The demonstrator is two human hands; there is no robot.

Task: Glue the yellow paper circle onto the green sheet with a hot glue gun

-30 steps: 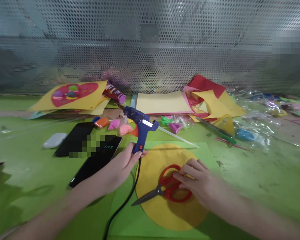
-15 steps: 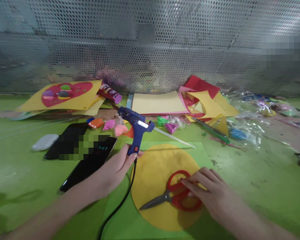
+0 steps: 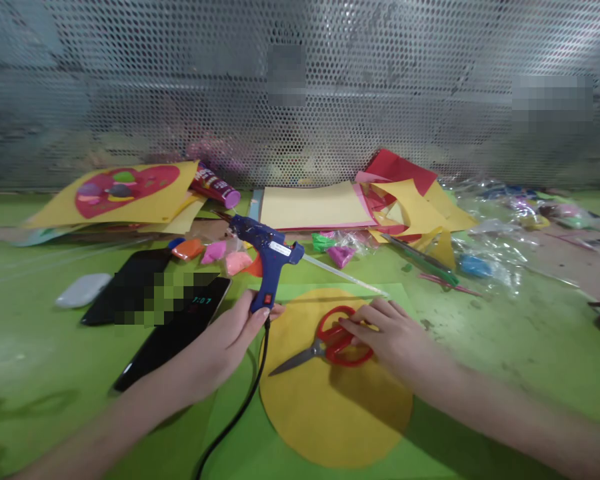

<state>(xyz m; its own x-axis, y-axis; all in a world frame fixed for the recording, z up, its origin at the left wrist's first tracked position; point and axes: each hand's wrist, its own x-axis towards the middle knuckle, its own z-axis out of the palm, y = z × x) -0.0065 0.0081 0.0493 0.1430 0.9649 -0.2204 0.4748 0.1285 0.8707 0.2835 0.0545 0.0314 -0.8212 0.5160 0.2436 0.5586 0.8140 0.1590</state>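
Observation:
A blue hot glue gun (image 3: 269, 257) is gripped low on its handle by my left hand (image 3: 240, 327). Its nozzle points to the back left, a clear glue stick (image 3: 345, 275) sticks out of its rear, and a black cord runs down toward me. My right hand (image 3: 387, 330) pinches the red handles of a pair of scissors (image 3: 330, 343), whose closed blades point left. Under the scissors lies a yellow paper circle (image 3: 340, 413) on a light green sheet (image 3: 240, 427).
Two black phones (image 3: 130, 287) and a white case (image 3: 83, 291) lie at left. Behind are small clay packets (image 3: 213, 252), a yellow card with a red heart (image 3: 165, 181), a cream sheet (image 3: 310, 205) and a green-handled cutter (image 3: 425, 259). A perforated metal panel (image 3: 330, 100) stands at the back.
My right hand has moved the scissors away from me and a little left over the yellow circle. My left hand keeps the glue gun in nearly the same place.

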